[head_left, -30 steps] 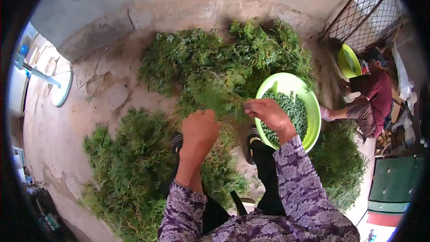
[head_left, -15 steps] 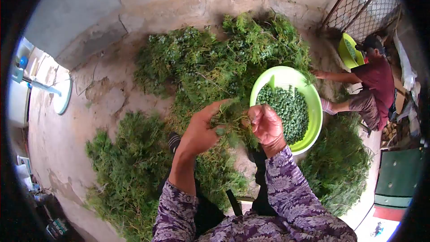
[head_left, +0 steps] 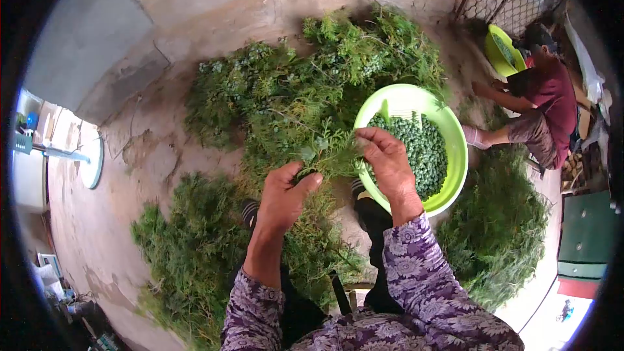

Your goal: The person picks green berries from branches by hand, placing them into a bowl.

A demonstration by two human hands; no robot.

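Note:
A small leafy green sprig (head_left: 331,153) with pale green berries on it spans the space between my hands. My right hand (head_left: 389,166) pinches its right end, in front of the left rim of the lime-green basin (head_left: 457,179). Many green berries (head_left: 422,156) lie in that basin. My left hand (head_left: 286,198) is at the sprig's lower left, thumb and index finger apart, its other fingers curled; whether they hold a stem is hidden. Behind the sprig spreads a large heap of cut branches (head_left: 279,91).
More branches lie in a heap (head_left: 188,240) at the lower left and another (head_left: 494,234) at the lower right. A person (head_left: 552,104) sits at the right beside a second green basin (head_left: 494,58). A fan-like stand (head_left: 91,159) is at the left.
My hands have moved apart, and the sprig is now stretched out between them. My left thumb and index finger have parted. The other person's arm has drawn back from the large heap.

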